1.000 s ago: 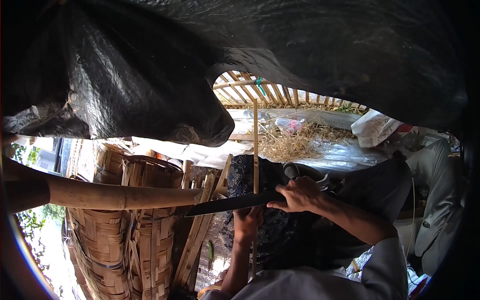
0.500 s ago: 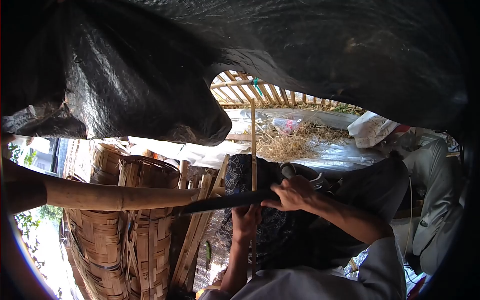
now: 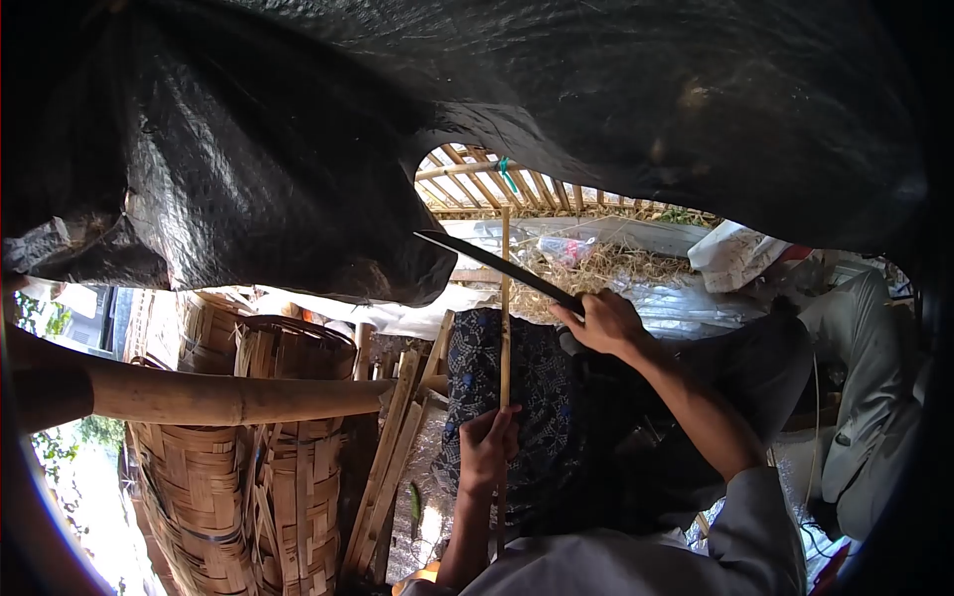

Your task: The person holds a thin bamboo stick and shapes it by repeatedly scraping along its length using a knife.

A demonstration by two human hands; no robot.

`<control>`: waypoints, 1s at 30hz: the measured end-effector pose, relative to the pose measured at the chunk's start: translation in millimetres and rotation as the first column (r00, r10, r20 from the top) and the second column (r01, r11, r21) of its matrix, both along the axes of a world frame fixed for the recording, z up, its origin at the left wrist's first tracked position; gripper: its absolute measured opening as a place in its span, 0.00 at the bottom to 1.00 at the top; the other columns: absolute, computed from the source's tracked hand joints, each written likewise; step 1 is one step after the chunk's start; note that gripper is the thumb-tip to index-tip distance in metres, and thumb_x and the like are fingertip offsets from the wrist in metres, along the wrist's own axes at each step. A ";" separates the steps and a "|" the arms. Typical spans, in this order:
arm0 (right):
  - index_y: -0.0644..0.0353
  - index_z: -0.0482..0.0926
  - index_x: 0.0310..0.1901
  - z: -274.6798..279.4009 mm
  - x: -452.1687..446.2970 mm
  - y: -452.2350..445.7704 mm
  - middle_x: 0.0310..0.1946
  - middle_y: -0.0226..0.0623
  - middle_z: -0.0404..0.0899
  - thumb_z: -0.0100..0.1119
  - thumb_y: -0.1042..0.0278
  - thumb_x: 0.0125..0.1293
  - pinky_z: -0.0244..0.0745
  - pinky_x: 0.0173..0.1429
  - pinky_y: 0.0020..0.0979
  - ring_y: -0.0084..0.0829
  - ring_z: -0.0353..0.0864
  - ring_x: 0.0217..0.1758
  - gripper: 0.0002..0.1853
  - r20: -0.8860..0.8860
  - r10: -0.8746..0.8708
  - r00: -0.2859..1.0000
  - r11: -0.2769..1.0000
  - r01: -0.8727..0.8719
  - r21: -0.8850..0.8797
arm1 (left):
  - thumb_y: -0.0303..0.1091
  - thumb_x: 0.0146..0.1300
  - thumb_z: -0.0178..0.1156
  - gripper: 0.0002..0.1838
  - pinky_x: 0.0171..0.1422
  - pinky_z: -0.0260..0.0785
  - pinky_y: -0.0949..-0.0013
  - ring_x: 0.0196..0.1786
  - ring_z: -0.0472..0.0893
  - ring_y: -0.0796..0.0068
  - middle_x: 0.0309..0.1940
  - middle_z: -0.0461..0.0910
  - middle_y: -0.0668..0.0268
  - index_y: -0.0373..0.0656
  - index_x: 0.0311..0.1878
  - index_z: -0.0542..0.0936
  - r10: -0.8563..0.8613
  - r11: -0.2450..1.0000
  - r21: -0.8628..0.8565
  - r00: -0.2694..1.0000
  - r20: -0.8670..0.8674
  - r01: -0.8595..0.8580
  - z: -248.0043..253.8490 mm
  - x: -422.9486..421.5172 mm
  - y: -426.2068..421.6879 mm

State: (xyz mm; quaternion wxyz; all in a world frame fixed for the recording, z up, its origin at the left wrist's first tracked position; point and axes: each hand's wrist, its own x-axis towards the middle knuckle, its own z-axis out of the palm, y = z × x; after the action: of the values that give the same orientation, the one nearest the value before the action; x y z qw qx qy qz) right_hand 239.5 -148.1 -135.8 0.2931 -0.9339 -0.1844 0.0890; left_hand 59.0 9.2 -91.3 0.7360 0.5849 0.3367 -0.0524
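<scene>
My left hand (image 3: 484, 447) is closed around a thin bamboo strip (image 3: 506, 348), which stands lengthwise over my lap and points away from me. In my right hand (image 3: 608, 324) is the handle of a long knife with a dark blade (image 3: 507, 268). The blade slants up to the left and crosses the far part of the strip; whether it touches cannot be told. Under the strip, a dark blue patterned cloth (image 3: 472, 372) covers my leg.
A thick bamboo pole (image 3: 248, 397) runs in from the left, before tall woven bamboo baskets (image 3: 194, 477). Split bamboo pieces (image 3: 388, 457) lean beside them. Black plastic sheeting (image 3: 298, 149) hangs low overhead. Straw-like shavings (image 3: 586, 273) lie ahead. Another person's trousered leg (image 3: 865, 387) is at right.
My right hand has moved the knife away from me along the strip, from near my left hand to its far part. The blade tilts more now. My left hand still grips the strip.
</scene>
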 end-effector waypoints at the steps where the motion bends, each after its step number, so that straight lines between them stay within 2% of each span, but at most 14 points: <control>1: 0.64 0.79 0.25 -2.3 -5.5 2.0 0.17 0.47 0.77 0.44 0.36 0.61 0.76 0.30 0.41 0.45 0.80 0.24 0.33 0.000 0.018 1.000 0.998 -0.018 0.062 | 0.35 0.66 0.51 0.13 0.16 0.45 0.79 0.14 0.55 0.89 0.14 0.60 0.76 0.32 0.40 0.76 0.002 1.000 0.001 1.000 0.000 -0.002 -0.1 -0.5 1.8; 3: 0.63 0.79 0.23 -1.3 -14.2 5.2 0.15 0.46 0.76 0.45 0.38 0.61 0.75 0.29 0.41 0.46 0.79 0.22 0.31 -0.055 0.070 0.996 0.982 -0.059 0.180 | 0.36 0.68 0.48 0.14 0.17 0.45 0.78 0.14 0.54 0.88 0.14 0.57 0.77 0.33 0.38 0.74 0.005 0.995 -0.104 1.000 0.006 -0.004 -0.4 -2.6 5.1; 4: 0.62 0.79 0.30 4.6 -17.9 5.1 0.20 0.48 0.77 0.46 0.42 0.62 0.74 0.34 0.43 0.48 0.79 0.28 0.26 -0.172 0.121 0.978 0.978 -0.088 0.189 | 0.36 0.68 0.48 0.14 0.17 0.45 0.78 0.14 0.54 0.88 0.14 0.57 0.77 0.33 0.38 0.74 0.010 0.995 -0.104 1.000 0.003 -0.010 -0.9 -3.7 5.3; 6: 0.61 0.78 0.30 22.9 -28.3 5.8 0.20 0.47 0.77 0.46 0.43 0.63 0.73 0.34 0.43 0.47 0.79 0.28 0.25 -0.356 0.155 0.922 0.981 -0.101 0.166 | 0.39 0.69 0.46 0.15 0.17 0.44 0.78 0.15 0.54 0.87 0.15 0.55 0.78 0.40 0.29 0.71 0.019 0.999 -0.051 1.000 -0.013 -0.019 -2.0 -5.1 5.9; 7: 0.62 0.77 0.20 29.2 -36.4 4.5 0.11 0.45 0.73 0.44 0.40 0.63 0.74 0.28 0.41 0.45 0.78 0.20 0.30 -0.234 0.204 0.951 0.958 -0.144 0.247 | 0.39 0.69 0.46 0.15 0.17 0.44 0.78 0.15 0.54 0.87 0.15 0.55 0.78 0.40 0.29 0.71 0.021 0.999 -0.050 1.000 -0.010 -0.022 -2.2 -6.0 6.9; 8: 0.63 0.76 0.21 14.3 -44.6 7.7 0.11 0.44 0.72 0.45 0.40 0.62 0.73 0.29 0.41 0.45 0.77 0.18 0.30 -0.125 0.224 0.967 0.942 -0.181 0.282 | 0.41 0.69 0.45 0.16 0.17 0.43 0.78 0.15 0.53 0.87 0.15 0.53 0.78 0.44 0.26 0.67 -0.011 0.998 -0.067 1.000 0.005 0.011 -2.2 -7.7 8.4; 11: 0.60 0.74 0.24 11.3 -64.9 9.7 0.14 0.48 0.73 0.48 0.41 0.61 0.73 0.30 0.41 0.48 0.78 0.24 0.26 -0.064 0.304 0.951 0.921 -0.276 0.276 | 0.44 0.69 0.43 0.19 0.17 0.43 0.78 0.15 0.52 0.86 0.14 0.52 0.78 0.48 0.22 0.63 -0.018 0.992 -0.122 1.000 -0.003 0.018 -0.3 -8.5 13.3; 15: 0.61 0.73 0.23 16.3 -77.8 9.2 0.09 0.45 0.71 0.47 0.37 0.60 0.71 0.21 0.39 0.45 0.76 0.16 0.29 0.087 0.430 0.899 0.893 -0.437 0.108 | 0.46 0.69 0.41 0.19 0.16 0.44 0.78 0.14 0.53 0.86 0.13 0.52 0.78 0.49 0.22 0.62 0.041 0.959 -0.278 0.997 -0.066 -0.058 -3.6 -13.6 21.0; 19: 0.60 0.72 0.22 25.1 -84.1 7.2 0.07 0.43 0.70 0.46 0.32 0.57 0.70 0.17 0.39 0.42 0.75 0.12 0.32 0.189 0.523 0.831 0.841 -0.539 0.041 | 0.45 0.69 0.41 0.18 0.16 0.43 0.78 0.14 0.53 0.86 0.14 0.53 0.78 0.50 0.23 0.64 0.017 0.966 -0.257 0.997 -0.072 -0.035 -7.6 -17.9 22.1; 22: 0.60 0.73 0.22 23.4 -83.5 6.1 0.07 0.41 0.69 0.47 0.30 0.56 0.69 0.16 0.36 0.38 0.75 0.11 0.33 0.299 0.502 0.811 0.851 -0.525 -0.005 | 0.44 0.69 0.42 0.16 0.16 0.47 0.78 0.14 0.55 0.85 0.14 0.54 0.78 0.48 0.26 0.67 -0.006 0.977 -0.212 0.998 -0.055 -0.006 -15.6 -24.6 19.0; 24: 0.61 0.74 0.24 20.4 -75.1 3.6 0.06 0.40 0.69 0.47 0.30 0.55 0.68 0.15 0.36 0.37 0.74 0.11 0.33 0.364 0.458 0.811 0.877 -0.478 -0.039 | 0.45 0.68 0.42 0.18 0.17 0.52 0.75 0.14 0.59 0.83 0.13 0.58 0.76 0.44 0.26 0.69 0.090 0.996 -0.028 0.995 0.043 -0.089 -31.1 -29.8 13.1; 25: 0.61 0.76 0.25 19.3 -66.9 3.3 0.06 0.39 0.69 0.47 0.29 0.55 0.67 0.14 0.35 0.35 0.73 0.10 0.34 0.429 0.415 0.803 0.902 -0.426 -0.076 | 0.45 0.68 0.42 0.18 0.17 0.52 0.75 0.14 0.59 0.83 0.13 0.58 0.76 0.44 0.26 0.69 0.089 0.996 -0.027 0.995 0.044 -0.088 -27.7 -27.8 13.4; 27: 0.61 0.78 0.26 13.6 -44.0 6.0 0.06 0.36 0.68 0.36 0.28 0.59 0.65 0.14 0.30 0.30 0.71 0.09 0.38 0.265 0.271 0.925 0.962 -0.259 -0.082 | 0.47 0.68 0.40 0.22 0.18 0.55 0.73 0.14 0.63 0.81 0.12 0.61 0.73 0.40 0.23 0.68 -0.123 0.901 0.408 0.989 -0.084 0.147 -17.4 -23.6 9.3; 30: 0.63 0.79 0.20 18.3 -14.0 9.6 0.11 0.42 0.73 0.38 0.35 0.63 0.69 0.17 0.34 0.35 0.75 0.13 0.36 0.078 0.069 0.995 0.998 -0.069 -0.007 | 0.48 0.68 0.39 0.25 0.18 0.54 0.72 0.14 0.64 0.82 0.10 0.63 0.70 0.39 0.21 0.67 -0.092 0.885 0.443 0.987 -0.134 0.143 -9.1 -18.4 4.1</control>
State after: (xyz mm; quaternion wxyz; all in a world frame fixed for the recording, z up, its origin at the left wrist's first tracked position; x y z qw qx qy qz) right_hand 225.5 -138.6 -117.5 0.2805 -0.9304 -0.2277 0.0626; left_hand 40.7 13.4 -100.4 0.5565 0.7550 0.3432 -0.0492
